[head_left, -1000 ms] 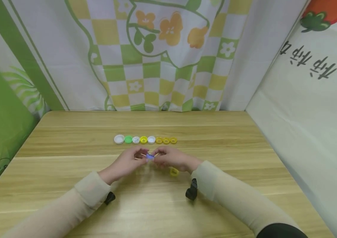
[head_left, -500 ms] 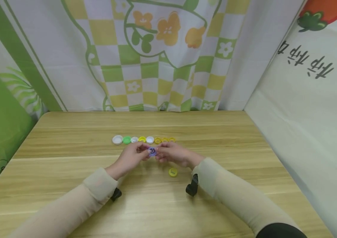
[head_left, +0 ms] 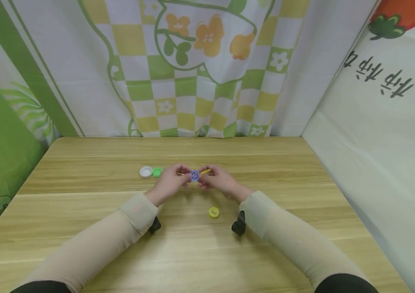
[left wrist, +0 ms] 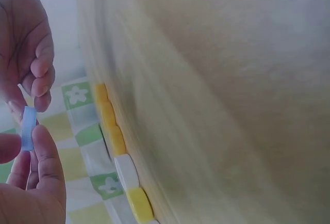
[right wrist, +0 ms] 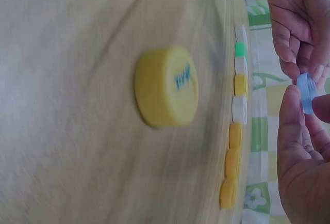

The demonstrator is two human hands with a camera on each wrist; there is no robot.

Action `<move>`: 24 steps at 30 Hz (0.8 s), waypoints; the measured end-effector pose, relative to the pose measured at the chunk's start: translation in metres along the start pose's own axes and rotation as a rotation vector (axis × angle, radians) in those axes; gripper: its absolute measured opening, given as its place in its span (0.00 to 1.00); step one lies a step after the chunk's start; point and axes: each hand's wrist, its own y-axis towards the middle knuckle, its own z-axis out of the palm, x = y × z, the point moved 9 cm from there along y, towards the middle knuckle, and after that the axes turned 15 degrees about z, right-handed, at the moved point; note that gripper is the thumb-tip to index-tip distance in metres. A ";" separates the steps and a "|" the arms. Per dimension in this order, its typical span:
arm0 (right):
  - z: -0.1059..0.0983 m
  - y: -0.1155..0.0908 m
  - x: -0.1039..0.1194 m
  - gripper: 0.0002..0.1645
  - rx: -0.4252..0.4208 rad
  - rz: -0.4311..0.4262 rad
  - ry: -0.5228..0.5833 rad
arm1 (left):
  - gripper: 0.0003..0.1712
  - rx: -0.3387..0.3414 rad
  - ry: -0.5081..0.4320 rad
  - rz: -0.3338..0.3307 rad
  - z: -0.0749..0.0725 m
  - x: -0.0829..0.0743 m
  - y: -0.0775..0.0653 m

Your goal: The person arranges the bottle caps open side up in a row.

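A blue-purple bottle cap [head_left: 194,175] with a dark mark on its face is raised between the two hands. My left hand [head_left: 168,182] pinches its left edge between thumb and fingers. From the right, my right hand [head_left: 222,183] pinches the opposite edge. In the left wrist view the bottle cap [left wrist: 28,128] shows its ribbed side; in the right wrist view the bottle cap [right wrist: 306,93] stands on edge between the fingertips. A yellow bottle cap [head_left: 214,212] with a dark mark lies on the table, nearer the person. Both hands hide much of the cap row behind them in the head view.
Along the row stand a large white cap [head_left: 146,172], a green cap [head_left: 157,172], yellow caps [right wrist: 241,85], another white cap [right wrist: 239,109] and several orange-yellow caps [right wrist: 232,163]. The wooden table [head_left: 82,203] meets a patterned curtain [head_left: 207,81] at the back.
Both hands have moved away from the person and slightly right with the blue-purple bottle cap, whose marked face has turned toward the head camera. The lone yellow cap stays on the table.
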 end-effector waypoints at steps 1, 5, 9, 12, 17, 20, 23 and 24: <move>-0.003 0.001 0.000 0.18 -0.018 -0.004 -0.008 | 0.12 0.003 0.009 -0.008 0.002 0.001 0.003; -0.015 0.003 0.000 0.19 -0.084 -0.020 -0.019 | 0.11 0.005 0.049 -0.027 0.011 0.006 0.017; -0.028 0.006 -0.002 0.18 -0.136 -0.026 -0.006 | 0.11 -0.009 0.059 -0.052 0.019 0.006 0.030; -0.036 0.009 -0.002 0.18 -0.157 -0.027 0.013 | 0.12 -0.010 0.057 -0.061 0.024 0.003 0.039; -0.047 0.011 -0.004 0.18 -0.207 -0.005 0.015 | 0.15 0.025 0.075 -0.077 0.034 -0.001 0.049; -0.053 0.011 -0.005 0.19 -0.244 -0.006 -0.007 | 0.16 0.033 0.086 -0.076 0.040 -0.002 0.054; -0.059 0.012 -0.006 0.19 -0.292 -0.011 -0.042 | 0.17 0.056 0.106 -0.069 0.046 -0.004 0.059; -0.061 0.013 -0.007 0.18 -0.309 -0.009 -0.054 | 0.17 0.074 0.115 -0.069 0.048 -0.004 0.060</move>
